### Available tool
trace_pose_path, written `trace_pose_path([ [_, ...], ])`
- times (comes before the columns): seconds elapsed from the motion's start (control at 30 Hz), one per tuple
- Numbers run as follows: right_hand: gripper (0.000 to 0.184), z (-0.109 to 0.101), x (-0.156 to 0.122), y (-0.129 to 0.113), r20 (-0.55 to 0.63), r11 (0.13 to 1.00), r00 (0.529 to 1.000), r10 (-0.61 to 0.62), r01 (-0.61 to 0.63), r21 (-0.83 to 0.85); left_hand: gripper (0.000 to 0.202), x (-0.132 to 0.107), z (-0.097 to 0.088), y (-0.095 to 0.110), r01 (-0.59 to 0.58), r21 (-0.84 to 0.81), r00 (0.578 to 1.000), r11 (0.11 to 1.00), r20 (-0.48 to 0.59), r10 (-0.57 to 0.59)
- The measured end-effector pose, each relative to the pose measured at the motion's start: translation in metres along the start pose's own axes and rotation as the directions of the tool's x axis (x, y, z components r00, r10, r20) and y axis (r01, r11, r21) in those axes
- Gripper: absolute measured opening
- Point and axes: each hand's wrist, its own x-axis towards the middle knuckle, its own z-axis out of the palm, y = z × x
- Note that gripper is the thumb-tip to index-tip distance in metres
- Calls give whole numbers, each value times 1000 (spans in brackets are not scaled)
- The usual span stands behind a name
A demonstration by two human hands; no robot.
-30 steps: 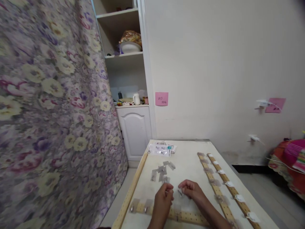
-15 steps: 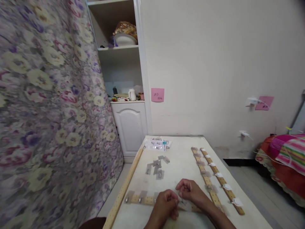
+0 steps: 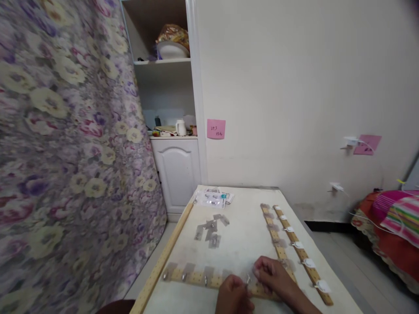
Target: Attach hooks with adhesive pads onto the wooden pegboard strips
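My left hand [image 3: 233, 295] and my right hand [image 3: 273, 275] meet at the near edge of the white table [image 3: 242, 244]. Both are curled in a pinch around a small clear sticky hook [image 3: 248, 279], held over the near wooden perforated strip [image 3: 196, 278]. That strip carries several clear hooks. A loose heap of clear hooks [image 3: 209, 230] lies further back, left of centre.
Two more wooden strips [image 3: 288, 244] with white and clear hooks run along the table's right side. A long strip [image 3: 163, 257] lines the left edge. Hook packets [image 3: 214, 198] lie at the far end. Floral curtain [image 3: 65, 152] at left, white cabinet [image 3: 176, 174] behind, bedding [image 3: 393, 222] at right.
Both hands have come nearer me and down onto the near strip, still pinching the hook. The camera has tilted so the table sits lower and further left.
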Motion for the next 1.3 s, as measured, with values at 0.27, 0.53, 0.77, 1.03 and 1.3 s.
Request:
trace_pose_path([
  [0.27, 10, -7, 11, 6, -13, 978, 998, -58, 54, -199, 40, 3, 5, -28, 30, -107, 999, 994, 13, -29],
  [0.53, 9, 3, 21, 16, 32, 952, 999, 15, -5, -305, 42, 1, 0, -49, 118, -220, 992, 968, -13, -123],
  [0.77, 13, 13, 33, 24, 22, 914, 1000, -17, 25, -405, 30, 0, -1, -45, 106, -249, 980, 963, -135, -143],
  [1.03, 16, 15, 38, 30, 8, 890, 1000, -23, 24, -456, 24, 5, 1, -44, 139, -189, 967, 972, -184, -174],
  [1.3, 15, 16, 37, 33, 7, 908, 1000, -4, 6, -419, 27, 5, 3, -44, 83, -157, 966, 984, -230, -118],
])
